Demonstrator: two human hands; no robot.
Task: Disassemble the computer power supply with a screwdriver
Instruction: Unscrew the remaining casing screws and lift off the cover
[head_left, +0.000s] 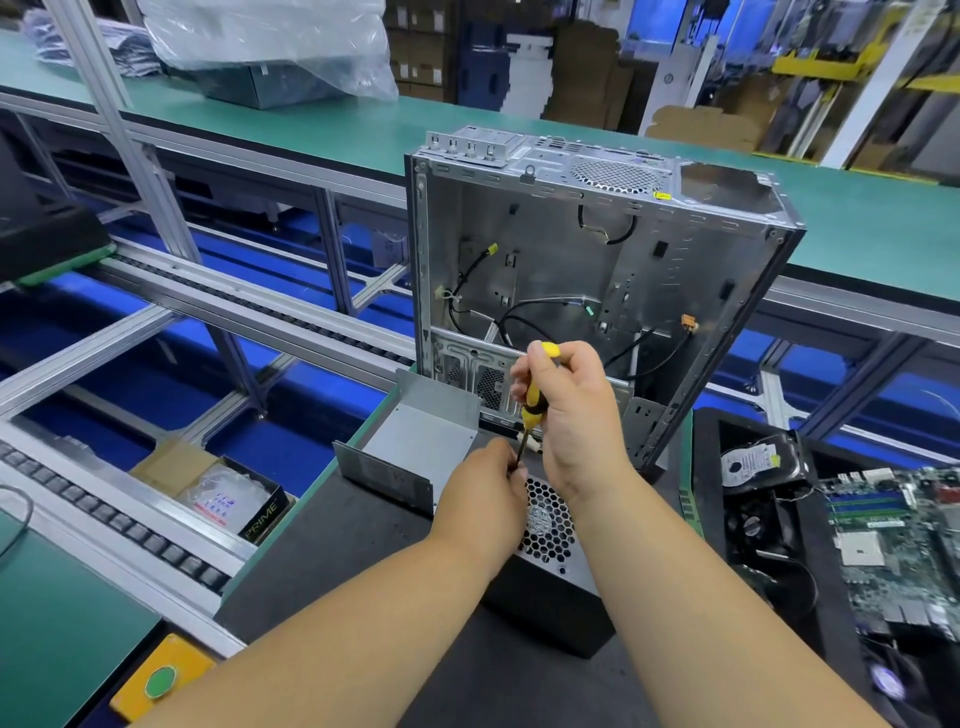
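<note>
Cover (415, 447) off, power supply (550, 525) still being unscrewed.
Right hand (566, 410) grips screwdriver (532, 405); left hand (488, 493) pinches its shaft (screw hidden).

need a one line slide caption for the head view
Right hand grips a yellow screwdriver while the left hand steadies its shaft over the power supply, before an open computer case.
</note>
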